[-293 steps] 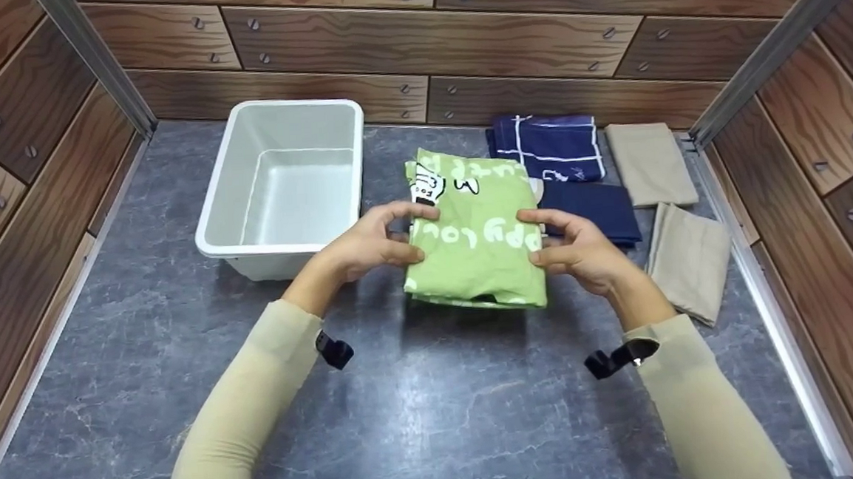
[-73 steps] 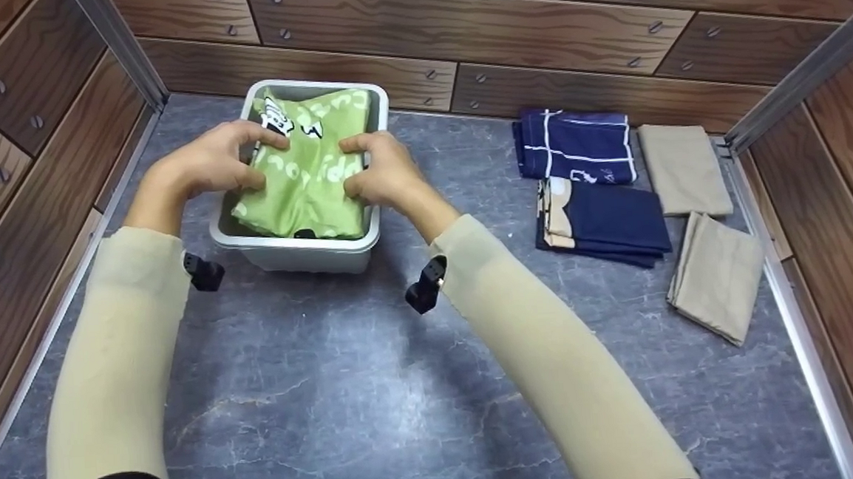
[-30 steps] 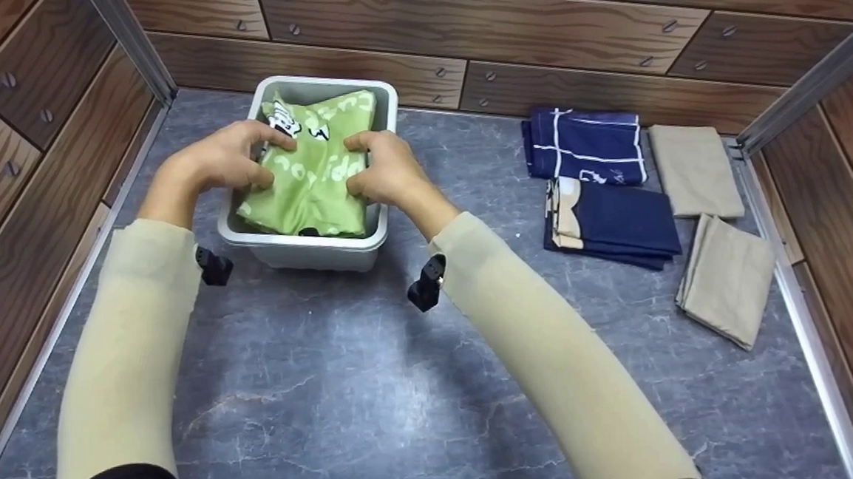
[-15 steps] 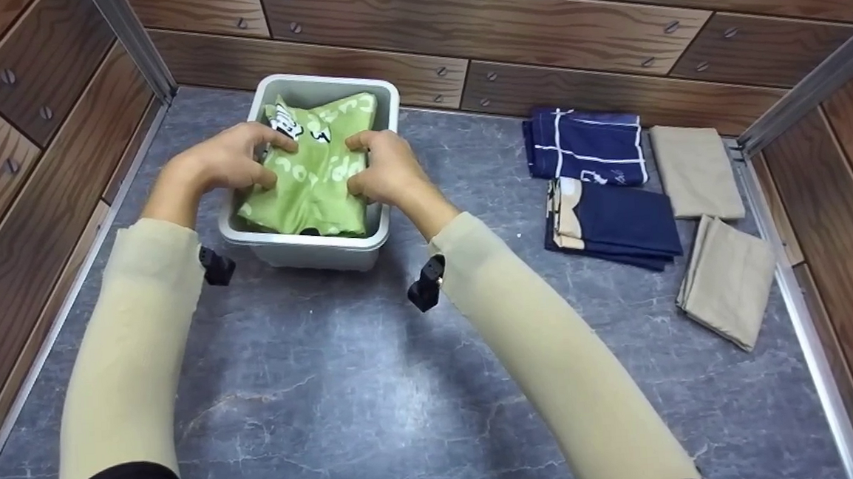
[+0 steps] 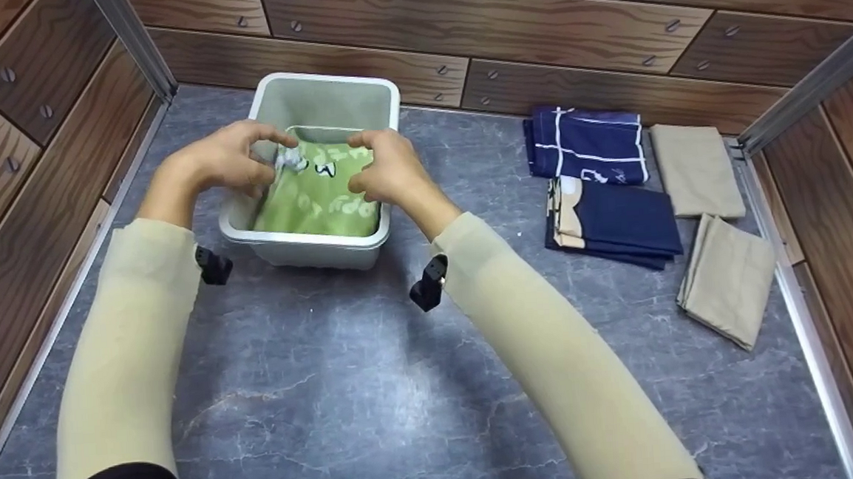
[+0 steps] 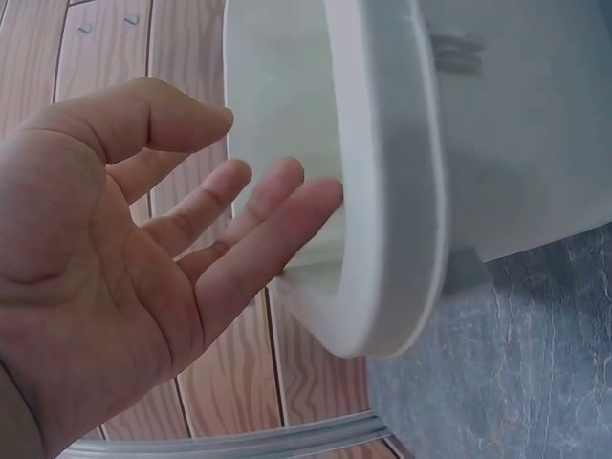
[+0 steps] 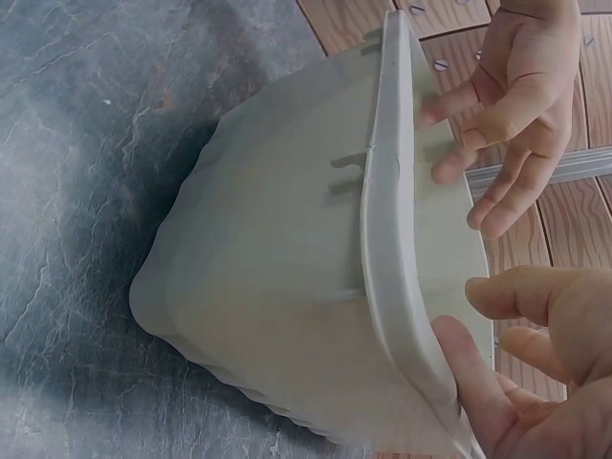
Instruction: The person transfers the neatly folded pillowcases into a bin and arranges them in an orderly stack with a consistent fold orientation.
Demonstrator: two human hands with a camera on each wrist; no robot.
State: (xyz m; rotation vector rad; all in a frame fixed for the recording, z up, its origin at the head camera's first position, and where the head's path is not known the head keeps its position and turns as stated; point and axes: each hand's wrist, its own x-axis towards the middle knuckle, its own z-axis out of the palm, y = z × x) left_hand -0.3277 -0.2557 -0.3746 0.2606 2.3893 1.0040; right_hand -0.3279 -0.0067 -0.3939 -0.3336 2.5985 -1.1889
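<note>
A folded green cloth [image 5: 321,205] with white lettering lies low inside the light grey plastic bin [image 5: 304,240], slightly blurred. My left hand [image 5: 225,159] hovers over the bin's left rim, fingers apart and holding nothing. Over the right rim is my right hand [image 5: 390,169], its thumb and forefinger spread with a gap between them. In the left wrist view the left hand [image 6: 143,229] shows its bare palm beside the bin's opening. The right wrist view has both the right hand [image 7: 550,354] and the left hand [image 7: 526,110] at the rim; the cloth is hidden there.
To the right lie a folded navy cloth with white lines [image 5: 591,148], a plain navy folded cloth [image 5: 621,216] and two beige folded cloths, one at the back [image 5: 696,171] and one nearer [image 5: 729,276]. Wood-patterned walls [image 5: 355,47] enclose the grey marbled surface [image 5: 347,392].
The green cloth was carried left from mid-surface to the bin, held between both hands at its mouth, then released; it has dropped inside. The hands have barely moved since half a second ago.
</note>
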